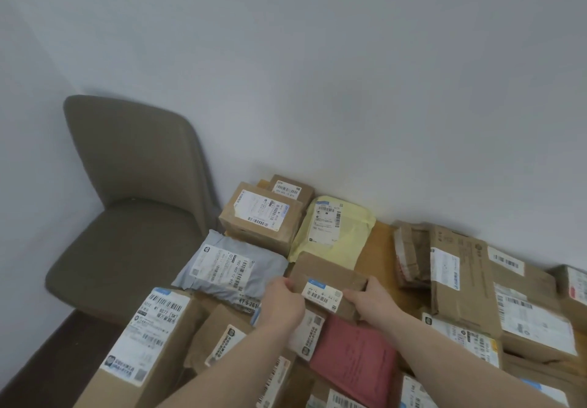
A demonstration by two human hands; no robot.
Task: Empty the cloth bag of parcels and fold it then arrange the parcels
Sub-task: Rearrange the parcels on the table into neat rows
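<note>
Both hands grip one small brown box at lower centre of the frame, left hand on its left end, right hand on its right; a yellow mailer lies just above it; a grey mailer sits to its left; a pink mailer lies below; the cloth bag isn't in sight.

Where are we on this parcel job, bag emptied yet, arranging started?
No cloth bag in view, so emptying and folding can't be confirmed. Arranging is underway: left hand and right hand hold a small brown box beside the yellow mailer. The overlapping parcels nearest the camera remain unsorted.
</note>
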